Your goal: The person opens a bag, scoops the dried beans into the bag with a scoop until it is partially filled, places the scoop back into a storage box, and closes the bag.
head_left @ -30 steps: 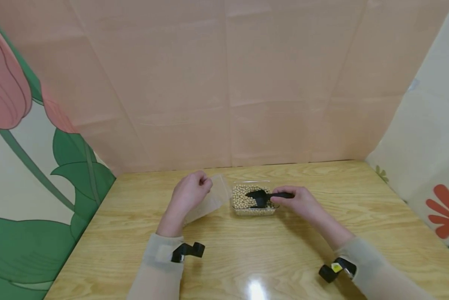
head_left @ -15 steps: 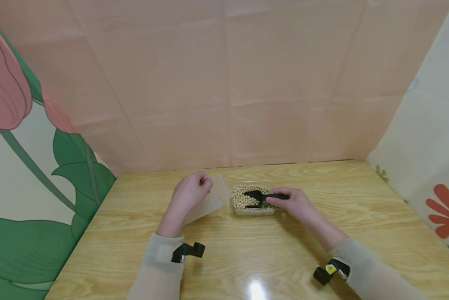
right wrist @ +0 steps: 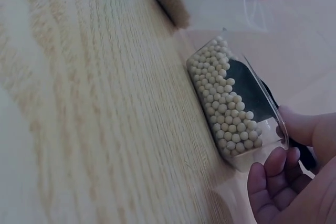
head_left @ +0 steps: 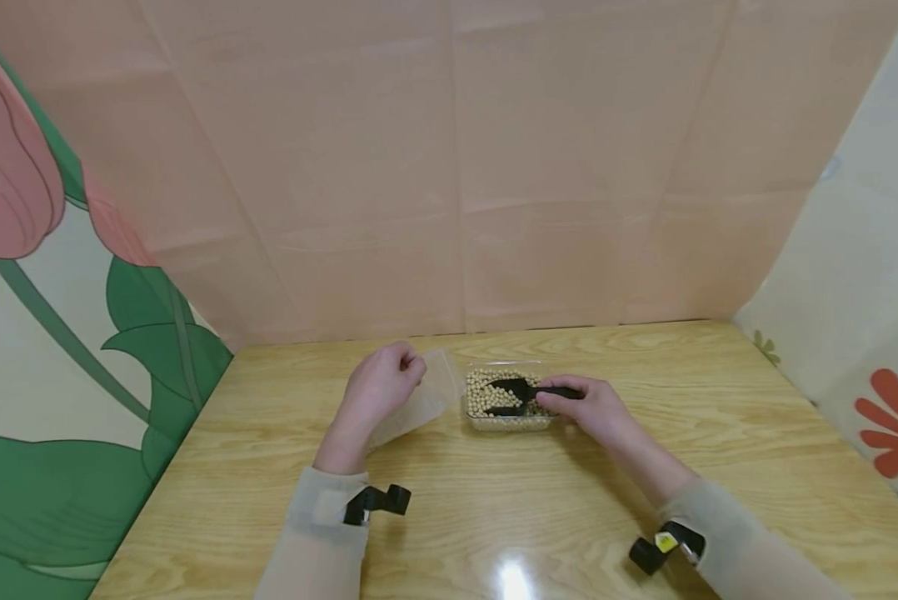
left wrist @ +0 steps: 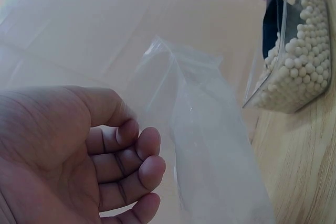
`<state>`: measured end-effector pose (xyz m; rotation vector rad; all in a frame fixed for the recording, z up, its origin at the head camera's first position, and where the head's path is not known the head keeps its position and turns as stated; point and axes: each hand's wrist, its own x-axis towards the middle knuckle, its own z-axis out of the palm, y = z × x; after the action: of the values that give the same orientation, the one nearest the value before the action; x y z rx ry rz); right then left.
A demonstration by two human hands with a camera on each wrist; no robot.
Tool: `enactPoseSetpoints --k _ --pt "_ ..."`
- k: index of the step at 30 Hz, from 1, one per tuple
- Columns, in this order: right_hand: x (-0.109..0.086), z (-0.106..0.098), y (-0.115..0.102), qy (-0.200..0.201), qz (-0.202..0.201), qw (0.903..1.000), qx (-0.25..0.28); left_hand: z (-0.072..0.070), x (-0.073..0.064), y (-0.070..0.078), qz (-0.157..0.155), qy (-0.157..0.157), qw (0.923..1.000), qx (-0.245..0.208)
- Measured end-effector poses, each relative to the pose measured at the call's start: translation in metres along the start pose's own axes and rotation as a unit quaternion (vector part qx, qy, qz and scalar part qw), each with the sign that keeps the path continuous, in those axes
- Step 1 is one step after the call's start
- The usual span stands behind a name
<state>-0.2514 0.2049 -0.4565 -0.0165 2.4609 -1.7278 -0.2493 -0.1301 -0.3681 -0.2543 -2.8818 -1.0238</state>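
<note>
A clear plastic bag [head_left: 432,390] stands at the left of the middle, its top edge pinched by my left hand [head_left: 377,387]. In the right wrist view the bag's bottom holds some small tan grains [right wrist: 170,3]. Just right of it sits a clear rectangular box [head_left: 511,427] filled with cream-coloured little balls [right wrist: 226,108]; beans or beads, I cannot tell. My right hand [head_left: 595,408] grips the handle of a black scoop [head_left: 522,388] at the box's right side. The scoop's bowl is pushed in among the balls, pointing left, and partly covered by them.
All of this rests on a wood-grain table [head_left: 464,517]. A pinkish sheet [head_left: 449,167] hangs behind the table's far edge. Flower-printed walls [head_left: 37,333] flank it on both sides.
The scoop and right hand have moved left into the balls, then slightly back right in the last half second. The left hand and bag have stayed in place.
</note>
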Motion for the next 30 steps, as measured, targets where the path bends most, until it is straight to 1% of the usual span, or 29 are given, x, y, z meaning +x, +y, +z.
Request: enactPoseSetpoints --k 6,11,21,30 --pt "-0.001 -0.004 0.002 0.002 0.020 0.9994 0.029 0.000 0.001 0.000 -0.001 0.000 1.0000 0.000" --pt "-0.001 -0.007 0.002 0.000 0.028 0.9977 0.061 0.001 0.001 0.000 -0.001 -0.004 1.0000 -0.004" --pt "0.000 -0.011 0.003 -0.001 0.020 0.9938 0.110 0.003 0.004 -0.002 0.004 -0.005 1.0000 0.001" --pt "0.000 -0.016 0.004 0.002 0.018 0.9908 0.134 0.004 0.006 -0.002 0.008 -0.001 0.9999 0.008"
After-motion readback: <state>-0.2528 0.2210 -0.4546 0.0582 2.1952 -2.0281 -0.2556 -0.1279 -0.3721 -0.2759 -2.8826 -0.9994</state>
